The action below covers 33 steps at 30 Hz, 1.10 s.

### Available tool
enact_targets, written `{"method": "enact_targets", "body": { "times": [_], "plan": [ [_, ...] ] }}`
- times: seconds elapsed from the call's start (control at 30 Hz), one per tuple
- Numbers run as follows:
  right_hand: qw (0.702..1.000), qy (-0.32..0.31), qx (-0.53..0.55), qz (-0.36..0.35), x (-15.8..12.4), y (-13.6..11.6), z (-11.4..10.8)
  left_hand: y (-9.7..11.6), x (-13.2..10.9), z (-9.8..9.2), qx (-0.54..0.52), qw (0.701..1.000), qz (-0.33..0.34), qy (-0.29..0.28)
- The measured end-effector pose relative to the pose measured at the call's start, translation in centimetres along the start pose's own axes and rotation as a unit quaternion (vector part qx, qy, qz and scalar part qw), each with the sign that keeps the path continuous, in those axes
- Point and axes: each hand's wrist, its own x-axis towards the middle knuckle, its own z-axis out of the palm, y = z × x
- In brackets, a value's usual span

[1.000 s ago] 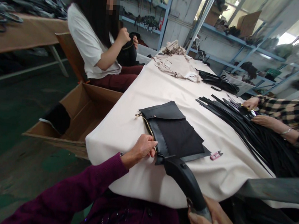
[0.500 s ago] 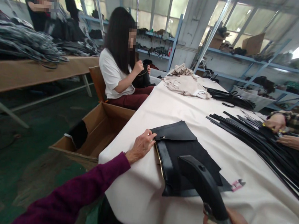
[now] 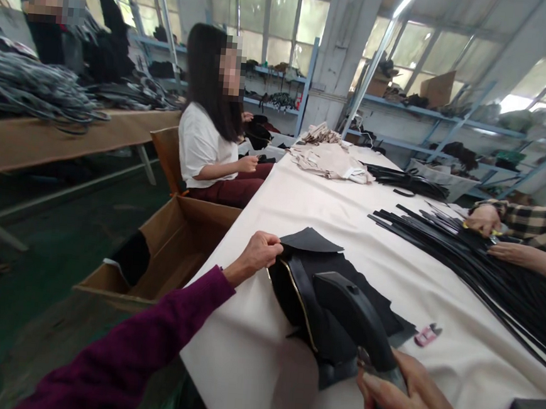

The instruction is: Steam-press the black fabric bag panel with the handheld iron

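Observation:
A black leather bag piece (image 3: 337, 291) with a gold zipper lies on the white-covered table (image 3: 301, 200) in front of me. My left hand (image 3: 257, 254), in a purple sleeve, pinches the bag's left edge and lifts it off the cloth. My right hand (image 3: 408, 404) at the bottom right is wrapped round the base of a curved black handle (image 3: 353, 318) that reaches over the bag.
A small pink clipper (image 3: 427, 334) lies right of the bag. Another person's hands (image 3: 488, 231) work on long black straps (image 3: 476, 264) at the right. A seated person in white sits at the table's far left beside an open cardboard box (image 3: 165, 253). Beige pieces (image 3: 328, 158) are piled at the far end.
My left hand slid up the zipper edge and has lifted that side of the bag. The camera tilted up. The black handle has moved further over the bag.

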Motion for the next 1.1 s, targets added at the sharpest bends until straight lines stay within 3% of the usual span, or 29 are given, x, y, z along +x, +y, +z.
{"method": "enact_targets", "body": {
  "times": [0.23, 0.37, 0.47, 0.63, 0.83, 0.97, 1.1],
  "plan": [
    [0.990, -0.043, 0.100, -0.092, 3.4, -0.7, 0.6, 1.6, -3.6, 1.6, -0.138, 0.989, -0.045, -0.024],
    [0.988, 0.003, 0.099, -0.122, 4.5, -1.6, -0.6, 1.0, -5.2, 2.7, -0.250, 0.966, -0.061, -0.023],
    [0.989, 0.033, 0.086, -0.118, 3.1, -1.3, -1.9, 0.1, -5.3, 2.9, -0.284, 0.956, -0.074, 0.016],
    [0.991, -0.003, 0.100, -0.093, 0.1, 0.5, -1.4, -0.3, -5.0, 3.1, -0.299, 0.950, -0.089, 0.020],
    [0.985, -0.038, 0.129, -0.107, 2.3, 0.7, 0.4, 0.3, -6.0, 4.3, -0.309, 0.947, -0.081, -0.016],
    [0.983, 0.012, 0.125, -0.136, 2.8, -1.0, -0.2, 0.2, -6.6, 4.9, -0.295, 0.952, -0.082, -0.002],
    [0.984, 0.059, 0.098, -0.138, 0.4, -0.5, -1.4, 0.1, -5.2, 3.7, -0.260, 0.960, -0.088, 0.059]
  ]
}}
